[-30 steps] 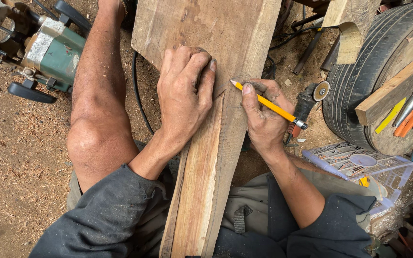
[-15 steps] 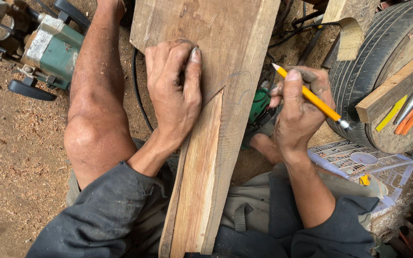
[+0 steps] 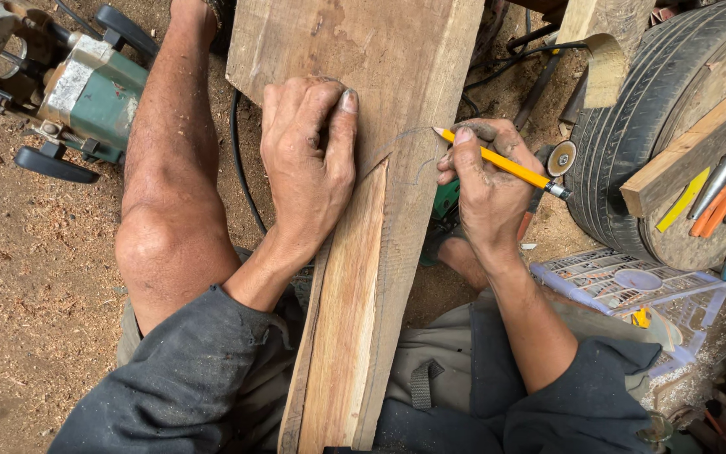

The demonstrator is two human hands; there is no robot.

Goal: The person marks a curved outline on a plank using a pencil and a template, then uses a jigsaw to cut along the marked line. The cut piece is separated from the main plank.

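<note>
From the head camera we look down on a long wooden plank (image 3: 397, 126) that runs from the top of the view down between our knees, its lower part split into a paler strip with a raw edge. Our left hand (image 3: 308, 160) lies flat on the plank, palm down, fingers together and stretched toward the top, gripping nothing, only pressing on the wood. Our right hand (image 3: 485, 181) sits at the plank's right edge with its grip closed on a yellow pencil (image 3: 497, 163); the pencil tip touches the wood beside a thin curved pencil line, and the far end points toward the tire (image 3: 623, 126) on the right. A wooden board (image 3: 691, 160) lies across the tire, with what may be pens or markers next to it, too small to tell. On the sawdust-covered floor (image 3: 27, 277) at upper left stands a green power router (image 3: 69, 84), well apart from both hands.
</note>
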